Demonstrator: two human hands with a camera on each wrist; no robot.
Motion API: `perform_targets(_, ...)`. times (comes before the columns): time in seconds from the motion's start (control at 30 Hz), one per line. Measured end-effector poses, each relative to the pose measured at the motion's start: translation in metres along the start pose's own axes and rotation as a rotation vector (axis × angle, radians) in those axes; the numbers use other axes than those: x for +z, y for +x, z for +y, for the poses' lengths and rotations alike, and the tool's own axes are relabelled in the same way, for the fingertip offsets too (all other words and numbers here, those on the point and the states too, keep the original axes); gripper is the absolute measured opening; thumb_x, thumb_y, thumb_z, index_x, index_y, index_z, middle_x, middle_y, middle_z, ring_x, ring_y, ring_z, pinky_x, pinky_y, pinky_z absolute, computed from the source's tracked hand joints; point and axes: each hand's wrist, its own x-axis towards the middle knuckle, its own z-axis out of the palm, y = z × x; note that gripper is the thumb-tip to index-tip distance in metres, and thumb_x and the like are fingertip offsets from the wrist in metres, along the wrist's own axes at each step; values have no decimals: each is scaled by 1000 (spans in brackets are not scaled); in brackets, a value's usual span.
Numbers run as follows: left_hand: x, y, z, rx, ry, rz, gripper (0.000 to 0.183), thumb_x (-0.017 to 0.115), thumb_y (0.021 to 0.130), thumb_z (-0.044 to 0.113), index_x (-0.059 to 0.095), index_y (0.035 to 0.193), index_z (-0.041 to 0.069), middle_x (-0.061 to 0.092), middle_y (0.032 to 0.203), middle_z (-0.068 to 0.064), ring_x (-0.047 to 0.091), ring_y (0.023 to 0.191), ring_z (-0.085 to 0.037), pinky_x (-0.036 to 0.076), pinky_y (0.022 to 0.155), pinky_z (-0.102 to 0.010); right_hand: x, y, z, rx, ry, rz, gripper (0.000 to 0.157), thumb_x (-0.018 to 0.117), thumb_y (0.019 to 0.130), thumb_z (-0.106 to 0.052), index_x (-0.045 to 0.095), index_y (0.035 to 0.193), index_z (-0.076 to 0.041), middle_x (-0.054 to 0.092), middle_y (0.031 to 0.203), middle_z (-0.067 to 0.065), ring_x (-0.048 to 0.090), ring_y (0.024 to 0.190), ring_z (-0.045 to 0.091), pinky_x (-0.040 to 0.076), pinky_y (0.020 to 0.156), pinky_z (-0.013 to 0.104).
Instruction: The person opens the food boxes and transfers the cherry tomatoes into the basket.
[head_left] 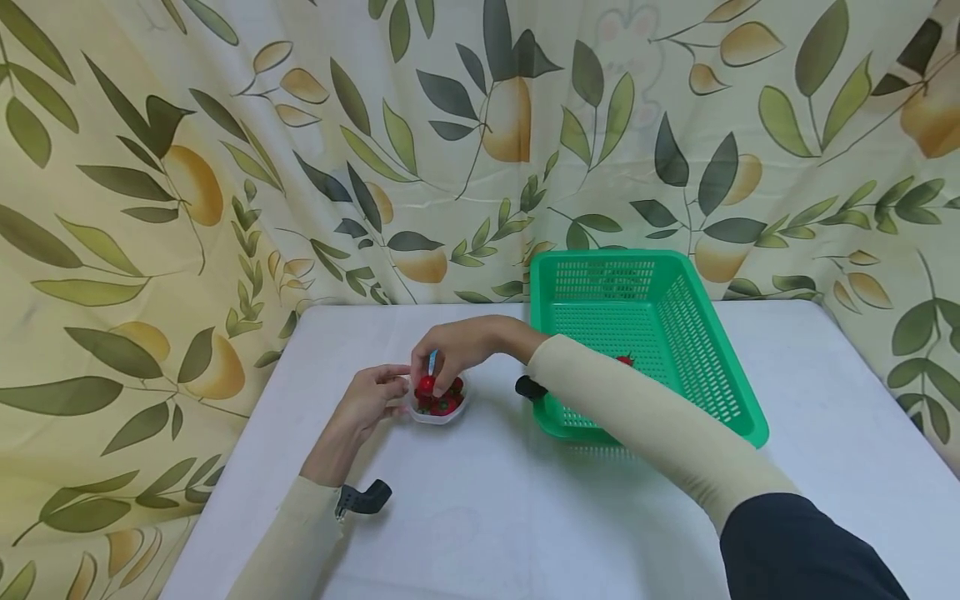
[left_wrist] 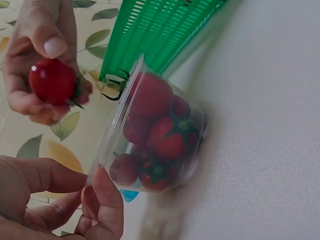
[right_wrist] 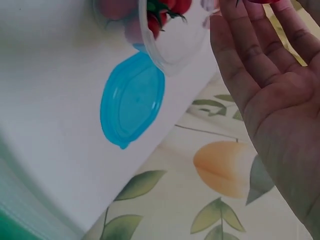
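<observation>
Just over the tub [head_left: 435,419], the right hand [head_left: 447,346] holds a tomato [left_wrist: 52,82] between thumb and fingers. The tub's mouth lies right beneath that grip, tomatoes [left_wrist: 167,140] inside; which way its long axis runs, I can't tell. The left hand [head_left: 372,393], close on its left, pinches the rim. The right wrist bends downward, its forearm crossing above the basket [head_left: 611,257], where another tomato [head_left: 624,360] sits. A blue lid [right_wrist: 132,102] lies behind the tub.
</observation>
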Motion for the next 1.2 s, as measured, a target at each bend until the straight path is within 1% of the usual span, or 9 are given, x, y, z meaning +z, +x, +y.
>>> perform_targets(0.17,0,0,0,-4,11,7,34,56,99,1,62,132,0,54,102,-8,56,93,-21,59,72,-28,-5,-10,-1,-38,22,13,31,74,93,-13,69,123,-7,68,118,-3,65,111,26,58,89,32)
perform_targets(0.33,-1,0,0,-3,14,-6,34,55,100,2,61,134,-1,54,103,-9,55,95,-21,59,73,-29,-9,-23,-3,-79,31,14,27,74,93,-15,72,120,-15,70,118,1,68,105,25,57,90,33)
perform_targets(0.43,-1,0,1,-3,12,-13,34,55,101,3,61,135,-1,53,104,-9,54,96,-22,59,74,-29,-12,-31,-3,-83,25,22,25,74,93,-18,72,118,-20,71,116,-2,69,102,21,57,90,33)
perform_targets(0.57,0,0,1,-8,11,-10,33,55,102,3,61,134,-1,53,105,-10,54,96,-22,59,74,-29,-16,-43,-5,-72,42,33,29,75,93,-19,71,121,-18,69,118,-4,70,103,21,57,91,32)
perform_targets(0.67,0,1,0,-12,11,-5,34,55,101,3,62,134,-1,53,105,-10,54,94,-21,60,75,-30,-19,-53,-5,-63,64,44,30,75,92,-18,70,122,-15,68,120,-1,70,104,23,57,92,33)
perform_targets(0.83,-1,0,-1,-19,15,-3,35,56,102,3,60,136,-1,53,107,-11,55,95,-22,60,78,-33,-21,-68,-1,-43,84,62,29,75,92,-20,69,120,-14,70,115,1,70,103,24,58,91,34)
perform_targets(1.03,0,-1,-1,-18,10,-4,35,56,102,3,60,136,-1,53,105,-10,55,97,-25,59,76,-29,-22,-88,7,-16,102,76,31,75,92,-20,69,121,-13,73,113,1,71,102,21,58,91,36)
perform_targets(1.17,0,-1,-1,-16,10,-5,34,56,102,3,60,136,-1,52,105,-10,55,97,-25,59,74,-28,-23,-102,11,19,112,101,31,77,91,-18,70,121,-13,73,113,1,70,102,23,58,90,36)
perform_targets(1.2,0,-1,-1,-15,10,-6,34,55,102,3,60,136,-1,52,105,-10,55,97,-25,59,75,-28,-23,-106,12,27,114,108,30,77,90,-18,71,120,-15,72,113,1,69,102,23,58,89,36)
